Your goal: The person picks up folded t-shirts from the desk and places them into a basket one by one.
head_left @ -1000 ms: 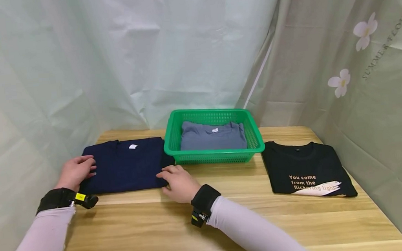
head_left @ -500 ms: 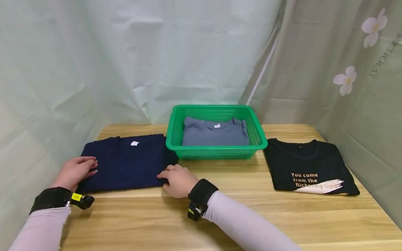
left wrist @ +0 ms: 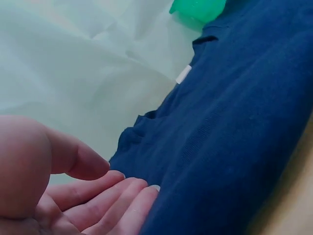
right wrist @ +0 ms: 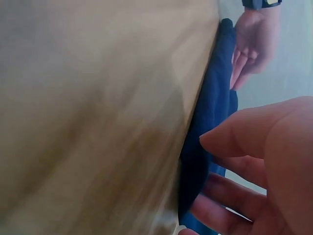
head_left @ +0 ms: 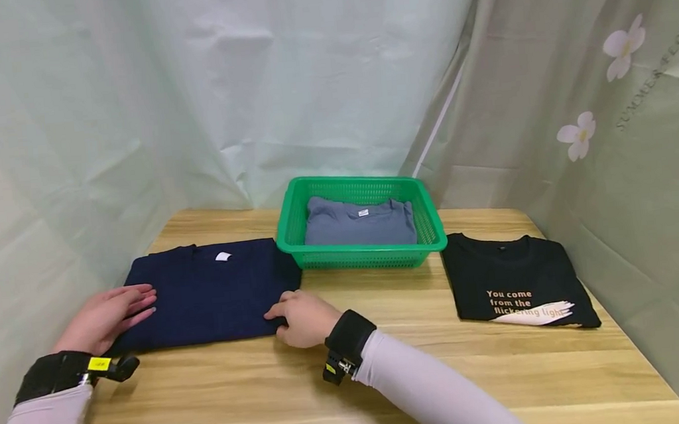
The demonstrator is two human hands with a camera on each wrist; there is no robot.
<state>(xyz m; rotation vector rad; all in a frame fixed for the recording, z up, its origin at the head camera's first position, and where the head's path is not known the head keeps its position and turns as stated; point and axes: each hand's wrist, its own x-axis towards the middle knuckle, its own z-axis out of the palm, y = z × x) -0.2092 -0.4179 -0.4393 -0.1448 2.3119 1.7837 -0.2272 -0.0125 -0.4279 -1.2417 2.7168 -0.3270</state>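
Note:
A folded navy T-shirt with a white neck label lies on the table's left side. My left hand rests at its left edge; in the left wrist view the fingers are extended against the cloth and the thumb is apart from it. At the shirt's front right corner, my right hand grips the edge. Seen from the right wrist, the thumb lies on one side of the navy cloth and the other fingers curl on the far side. Those fingertips are partly hidden.
Behind and right of the navy shirt stands a green plastic basket holding a folded grey T-shirt. A folded black T-shirt with printed lettering lies at the right. Pale curtains enclose the wooden table.
The navy shirt has slid toward me, away from the back of the table. My left hand has moved nearer and left with it; the right hand has shifted slightly nearer. Basket and black shirt stay put.

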